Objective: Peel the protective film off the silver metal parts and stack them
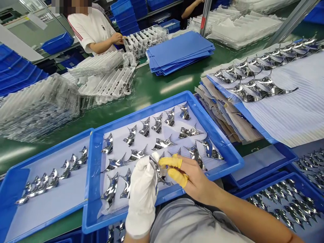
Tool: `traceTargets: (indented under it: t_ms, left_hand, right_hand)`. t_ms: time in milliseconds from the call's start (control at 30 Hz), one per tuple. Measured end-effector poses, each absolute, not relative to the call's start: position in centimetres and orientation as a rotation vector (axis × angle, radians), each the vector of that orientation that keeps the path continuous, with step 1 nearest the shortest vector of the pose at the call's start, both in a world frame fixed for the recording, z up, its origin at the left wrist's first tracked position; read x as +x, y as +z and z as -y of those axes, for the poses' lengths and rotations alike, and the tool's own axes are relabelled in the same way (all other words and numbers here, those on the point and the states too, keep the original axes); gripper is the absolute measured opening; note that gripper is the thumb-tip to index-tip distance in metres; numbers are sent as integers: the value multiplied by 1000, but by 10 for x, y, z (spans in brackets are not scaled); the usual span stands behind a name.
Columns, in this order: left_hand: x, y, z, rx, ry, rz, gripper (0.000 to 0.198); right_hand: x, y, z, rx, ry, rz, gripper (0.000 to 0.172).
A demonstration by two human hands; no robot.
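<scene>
Over the front part of a blue tray [186, 96] lined with white sheet, my left hand [143, 189], in a white glove, holds a shiny chrome part [155, 166] upright. My right hand [188, 173] wears yellow finger cots on its fingertips. Its fingers are bent together beside the same part, with something small and dark between them that I cannot make out. Several chrome parts, such as a curved one [164, 143], lie in rows in the tray around both hands.
A second blue tray [48, 152] with chrome parts adjoins at left. Stacked blue sheets [179, 50] and clear plastic trays [108, 84] lie behind. More chrome parts rest on a white sheet [286, 111] at right. Across the table a person [93, 30] handles a plastic tray.
</scene>
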State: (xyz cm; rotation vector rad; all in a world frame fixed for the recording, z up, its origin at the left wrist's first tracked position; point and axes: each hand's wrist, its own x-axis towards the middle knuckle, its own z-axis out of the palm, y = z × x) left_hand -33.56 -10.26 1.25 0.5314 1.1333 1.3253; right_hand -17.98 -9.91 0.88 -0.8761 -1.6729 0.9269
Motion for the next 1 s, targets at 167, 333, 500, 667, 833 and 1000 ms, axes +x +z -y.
traceTargets:
  t_ms: [167, 333, 500, 667, 833, 1000]
  left_hand:
    - [-341, 5, 105, 527, 1373, -1083, 29]
    - [-343, 6, 109, 603, 1378, -1061, 22]
    - [-346, 4, 113, 610, 1381, -1056, 24]
    - [-348, -1, 115, 612, 1398, -1056, 26]
    - [-345, -1, 115, 640, 1416, -1069, 21]
    - [-343, 1, 117, 657, 1429, -1103, 20]
  right_hand:
    - [-188, 11, 99, -798, 966, 1648, 29]
    - [-195, 6, 102, -741, 930, 1632, 30]
    - [-198, -2, 103, -734, 843, 1644, 32]
    - [-201, -3, 104, -748, 822, 1626, 30]
    - [-205, -3, 104, -747, 844, 1573, 28]
    - [-206, -4, 105, -775, 873, 1541, 30]
